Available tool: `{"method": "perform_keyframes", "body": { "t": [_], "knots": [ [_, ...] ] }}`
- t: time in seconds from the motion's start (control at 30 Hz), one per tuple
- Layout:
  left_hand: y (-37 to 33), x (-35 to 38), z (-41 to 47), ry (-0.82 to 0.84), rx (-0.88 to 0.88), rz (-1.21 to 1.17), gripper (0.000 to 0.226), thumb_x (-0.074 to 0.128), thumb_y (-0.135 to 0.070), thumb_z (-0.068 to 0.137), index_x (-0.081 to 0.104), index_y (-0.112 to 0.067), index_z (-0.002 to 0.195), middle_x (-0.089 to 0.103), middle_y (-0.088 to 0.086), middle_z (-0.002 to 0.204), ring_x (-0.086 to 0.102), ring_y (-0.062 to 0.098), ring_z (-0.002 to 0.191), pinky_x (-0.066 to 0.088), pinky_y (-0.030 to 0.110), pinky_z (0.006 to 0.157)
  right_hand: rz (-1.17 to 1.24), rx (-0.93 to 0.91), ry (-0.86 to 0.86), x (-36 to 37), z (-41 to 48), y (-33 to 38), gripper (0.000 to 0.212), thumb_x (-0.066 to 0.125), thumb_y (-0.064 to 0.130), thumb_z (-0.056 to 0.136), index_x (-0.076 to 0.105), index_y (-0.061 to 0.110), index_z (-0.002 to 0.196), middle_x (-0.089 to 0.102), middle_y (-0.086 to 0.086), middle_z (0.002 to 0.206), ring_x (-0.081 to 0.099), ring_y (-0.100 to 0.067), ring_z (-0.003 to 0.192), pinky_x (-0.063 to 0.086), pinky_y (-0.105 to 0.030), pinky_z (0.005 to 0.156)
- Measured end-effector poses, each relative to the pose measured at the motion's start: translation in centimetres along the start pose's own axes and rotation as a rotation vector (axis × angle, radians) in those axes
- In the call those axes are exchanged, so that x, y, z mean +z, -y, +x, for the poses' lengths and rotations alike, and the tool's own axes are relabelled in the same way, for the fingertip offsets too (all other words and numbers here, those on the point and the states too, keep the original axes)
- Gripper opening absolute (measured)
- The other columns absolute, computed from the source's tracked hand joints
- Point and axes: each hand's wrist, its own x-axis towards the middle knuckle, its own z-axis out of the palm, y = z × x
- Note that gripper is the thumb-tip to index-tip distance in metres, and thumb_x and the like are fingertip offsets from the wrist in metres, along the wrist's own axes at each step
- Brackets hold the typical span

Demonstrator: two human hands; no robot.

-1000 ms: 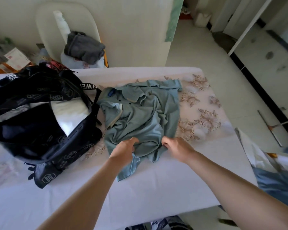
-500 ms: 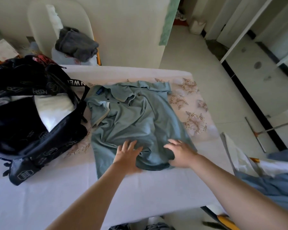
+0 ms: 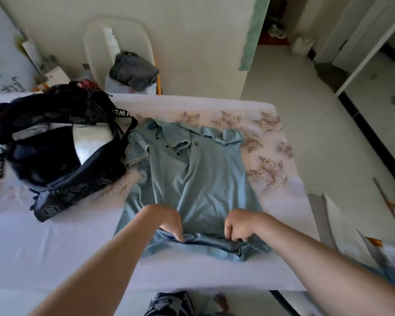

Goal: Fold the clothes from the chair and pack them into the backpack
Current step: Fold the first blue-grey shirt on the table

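Squarely pinched the polo shirt's (image 3: 198, 174) near hem with left hand (image 3: 169, 222) and right hand (image 3: 240, 226); lay lengthwise away, collar farthest.

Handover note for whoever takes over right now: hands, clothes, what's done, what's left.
Hands: left hand and right hand both pinch the near hem of the polo shirt. It lies collar-away on the table, hem not yet folded up.
Done: backpack open on the person's left, white folded item inside.
Left: finish folding, pack the shirt, then the grey garment on the chair.
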Motion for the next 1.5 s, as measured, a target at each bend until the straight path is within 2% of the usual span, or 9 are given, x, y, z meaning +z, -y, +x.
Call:
{"method": "perform_keyframes", "body": {
  "t": [0.43, 0.63, 0.8, 0.9, 0.97, 1.07, 1.2, 1.37, 1.5],
  "knots": [
    [-2.8, -6.1, 4.0, -0.771, 0.109, -0.231, 0.04, 0.047, -0.028, 0.099, 0.051, -0.027, 0.139, 0.047, -0.003, 0.144, 0.04, 0.019, 0.133, 0.033, 0.035, 0.112, -0.051, -0.034, -0.633, -8.5, 4.2, -3.1, 0.048, 0.055, 0.02, 0.093, 0.052, 0.021, 0.141, 0.033, -0.005, 0.158, 0.033, -0.023, 0.145, 0.028, -0.033, 0.116],
    [-1.4, -10.2, 10.3, -0.67, -0.046, 0.093, 0.072, 0.04, -0.05, 0.1, 0.007, -0.022, 0.158, -0.006, 0.007, 0.165, -0.009, 0.027, 0.151, 0.001, 0.045, 0.123, -0.178, -0.008, -0.498, -11.2, 8.0, -5.6, 0.069, 0.042, 0.047, 0.101, 0.01, 0.027, 0.16, -0.005, -0.004, 0.167, 0.002, -0.021, 0.154, 0.013, -0.04, 0.124],
    [-2.5, -12.7, 14.6, -0.546, 0.073, 0.103, 0.084, 0.044, -0.065, 0.091, -0.001, -0.036, 0.156, -0.02, -0.001, 0.163, -0.018, 0.027, 0.149, -0.002, 0.049, 0.122, -0.212, 0.174, -0.766, -10.4, 8.4, -10.3, 0.047, 0.043, 0.039, 0.098, 0.05, 0.024, 0.142, 0.04, -0.004, 0.155, 0.051, -0.026, 0.132, 0.052, -0.045, 0.094],
    [-4.9, -14.1, 15.3, -0.608, 0.197, 0.083, 0.067, 0.044, -0.061, 0.093, 0.023, -0.041, 0.153, 0.006, -0.003, 0.164, 0.003, 0.027, 0.15, 0.013, 0.047, 0.12, -0.304, 0.259, -0.994, -10.8, 8.6, -11.6, 0.027, 0.051, 0.031, 0.087, 0.069, 0.013, 0.075, 0.067, -0.008, 0.081, 0.064, -0.03, 0.062, 0.053, -0.037, 0.059],
    [-5.7, -15.4, 15.3, -0.756, 0.282, -0.022, 0.046, 0.045, -0.049, 0.096, 0.048, -0.034, 0.14, 0.043, -0.001, 0.148, 0.034, 0.026, 0.137, 0.031, 0.041, 0.112, -0.317, 0.283, -1.057, -12.3, 8.5, -11.6, 0.023, 0.061, 0.025, 0.081, 0.064, 0.014, 0.061, 0.061, -0.005, 0.062, 0.059, -0.027, 0.052, 0.048, -0.036, 0.062],
    [-4.6, -17.6, 15.0, -1.002, 0.354, -0.198, 0.027, 0.048, -0.028, 0.098, 0.065, -0.022, 0.117, 0.064, 0.001, 0.113, 0.056, 0.026, 0.108, 0.048, 0.04, 0.091, -0.291, 0.204, -1.118, -15.5, 9.3, -11.2, 0.018, 0.052, 0.024, 0.086, 0.063, 0.014, 0.077, 0.059, -0.005, 0.074, 0.058, -0.03, 0.071, 0.044, -0.039, 0.067],
    [-0.8, -20.8, 14.6, -1.213, 0.159, -0.193, 0.027, 0.043, -0.02, 0.101, 0.058, -0.014, 0.123, 0.055, 0.005, 0.119, 0.051, 0.024, 0.11, 0.046, 0.04, 0.096, -0.225, 0.16, -1.03, -19.3, 11.4, -9.6, 0.027, 0.063, 0.032, 0.085, 0.064, 0.016, 0.107, 0.059, -0.004, 0.097, 0.057, -0.027, 0.091, 0.047, -0.039, 0.077],
    [3.0, -24.3, 14.9, -0.986, -0.33, -0.398, 0.064, 0.052, -0.046, 0.097, 0.032, -0.005, 0.143, 0.041, 0.017, 0.141, 0.044, 0.033, 0.128, 0.043, 0.044, 0.103, -0.267, 0.191, -0.916, -21.4, 13.9, -9.9, 0.028, 0.055, 0.036, 0.093, 0.068, 0.021, 0.114, 0.061, -0.001, 0.111, 0.054, -0.026, 0.105, 0.041, -0.041, 0.09],
    [4.3, -26.2, 16.0, -0.85, -0.451, -0.488, 0.073, 0.064, -0.054, 0.086, 0.035, -0.011, 0.137, 0.062, 0.009, 0.112, 0.061, 0.029, 0.102, 0.054, 0.04, 0.076, -0.277, 0.197, -0.96, -22.5, 14.7, -11.2, 0.017, 0.058, 0.027, 0.092, 0.073, 0.019, 0.094, 0.065, -0.001, 0.097, 0.058, -0.027, 0.094, 0.041, -0.042, 0.085]
  ]
}}
